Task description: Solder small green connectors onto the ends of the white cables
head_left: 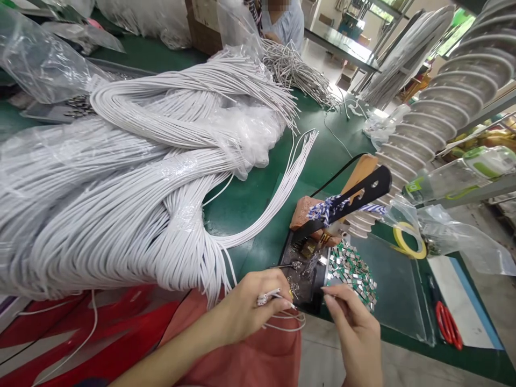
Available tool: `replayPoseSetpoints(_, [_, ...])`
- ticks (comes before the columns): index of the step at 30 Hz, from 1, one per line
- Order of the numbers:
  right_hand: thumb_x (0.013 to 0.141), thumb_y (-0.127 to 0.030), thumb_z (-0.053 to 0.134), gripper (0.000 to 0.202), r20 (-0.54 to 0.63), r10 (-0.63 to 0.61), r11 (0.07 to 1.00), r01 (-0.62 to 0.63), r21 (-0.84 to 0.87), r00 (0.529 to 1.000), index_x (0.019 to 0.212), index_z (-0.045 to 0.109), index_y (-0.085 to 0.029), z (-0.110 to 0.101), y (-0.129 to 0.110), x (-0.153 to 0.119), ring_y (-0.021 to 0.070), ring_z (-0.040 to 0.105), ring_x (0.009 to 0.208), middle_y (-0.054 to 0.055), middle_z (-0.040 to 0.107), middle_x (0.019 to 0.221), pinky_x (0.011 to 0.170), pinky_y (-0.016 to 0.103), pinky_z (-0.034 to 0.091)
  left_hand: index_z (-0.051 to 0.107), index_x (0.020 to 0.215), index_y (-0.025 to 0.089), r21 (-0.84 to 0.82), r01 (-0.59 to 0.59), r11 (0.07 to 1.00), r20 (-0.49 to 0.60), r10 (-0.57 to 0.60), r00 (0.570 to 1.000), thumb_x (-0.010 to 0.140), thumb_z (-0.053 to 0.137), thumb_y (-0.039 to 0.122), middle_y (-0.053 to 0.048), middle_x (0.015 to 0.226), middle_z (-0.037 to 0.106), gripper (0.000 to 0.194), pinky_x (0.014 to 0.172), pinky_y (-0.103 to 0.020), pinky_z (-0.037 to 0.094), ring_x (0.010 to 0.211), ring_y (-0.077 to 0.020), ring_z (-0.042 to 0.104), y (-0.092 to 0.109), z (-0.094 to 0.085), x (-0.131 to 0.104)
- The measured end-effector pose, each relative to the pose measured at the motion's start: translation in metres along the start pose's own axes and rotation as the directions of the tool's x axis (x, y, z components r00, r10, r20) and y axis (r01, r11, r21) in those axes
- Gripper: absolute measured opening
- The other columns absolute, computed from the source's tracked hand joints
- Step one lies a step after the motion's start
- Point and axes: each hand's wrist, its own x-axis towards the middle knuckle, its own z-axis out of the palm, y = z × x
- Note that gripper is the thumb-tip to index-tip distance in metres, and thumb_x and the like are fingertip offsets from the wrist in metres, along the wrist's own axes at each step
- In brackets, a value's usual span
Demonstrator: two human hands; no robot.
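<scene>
Right hand (351,318): pinch nearly meeting; contents, if any, unclear. Left hand (246,299) curled round white wires (266,297), tips toward 3 o'clock; circuit boards (351,271) nearer right hand, at its 12 o'clock.

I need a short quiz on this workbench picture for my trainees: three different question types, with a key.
1. What does the left hand hold?
A) a red-handled tool
B) white wires
C) a brick

2. True or false: the right hand is nearer than the left to the pile of small green-and-silver pieces.

3. Fill in the missing colour: the roll of tape on the bench is ____.

Key: 1. B; 2. True; 3. yellow.
</scene>
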Motion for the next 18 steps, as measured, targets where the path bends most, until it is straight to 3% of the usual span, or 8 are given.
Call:
replayPoseSetpoints(3, [0.081, -0.029, 0.071, 0.008, -0.007, 0.056, 0.974, -0.053, 0.221, 0.998, 0.077, 0.068, -0.022, 0.024, -0.008, -0.007, 0.0138, 0.058, 0.068, -0.001, 0.062, 0.073, 0.063, 0.020, 0.049, 0.069, 0.079, 0.012, -0.001, -0.018, 1.000, 0.004, 0.018, 1.000, 0.090, 0.059, 0.018, -0.005, 0.084, 0.064, 0.016, 0.073, -0.023, 0.046, 0.077, -0.0159, 0.062, 0.001, 0.000, 0.000])
replayPoseSetpoints(7, [0.082, -0.030, 0.070, 0.012, -0.003, 0.123, 0.933, -0.115, 0.341, 0.992, 0.076, 0.065, -0.021, 0.045, -0.013, -0.011, 0.0117, 0.054, 0.066, -0.002, 0.058, 0.072, 0.061, 0.018, 0.046, 0.068, 0.076, 0.012, 0.006, -0.008, 1.000, -0.035, 0.008, 0.999, 0.089, 0.059, 0.019, -0.006, 0.084, 0.065, 0.017, 0.071, -0.023, 0.046, 0.077, -0.0162, 0.063, 0.002, 0.000, 0.001])
replayPoseSetpoints(13, [0.083, -0.031, 0.069, 0.015, 0.041, 0.205, 0.946, -0.209, 0.248, 0.978, 0.092, 0.066, -0.020, 0.052, -0.009, -0.017, 0.0145, 0.062, 0.073, 0.003, 0.068, 0.083, 0.064, 0.019, 0.050, 0.066, 0.069, 0.013, 0.069, 0.014, 0.998, -0.169, -0.002, 0.986, 0.084, 0.058, 0.014, -0.007, 0.083, 0.067, 0.017, 0.070, -0.024, 0.047, 0.075, -0.0165, 0.064, 0.005, 0.004, 0.003])
replayPoseSetpoints(18, [0.088, -0.031, 0.062, 0.013, 0.128, 0.168, 0.959, -0.192, 0.210, 0.977, 0.097, 0.064, -0.021, 0.052, -0.003, -0.020, 0.0142, 0.067, 0.076, 0.003, 0.071, 0.084, 0.070, 0.019, 0.054, 0.065, 0.068, 0.013, 0.067, 0.007, 0.998, -0.202, 0.007, 0.979, 0.083, 0.057, 0.013, -0.006, 0.079, 0.067, 0.018, 0.068, -0.023, 0.048, 0.072, -0.0155, 0.064, 0.004, 0.006, 0.003])
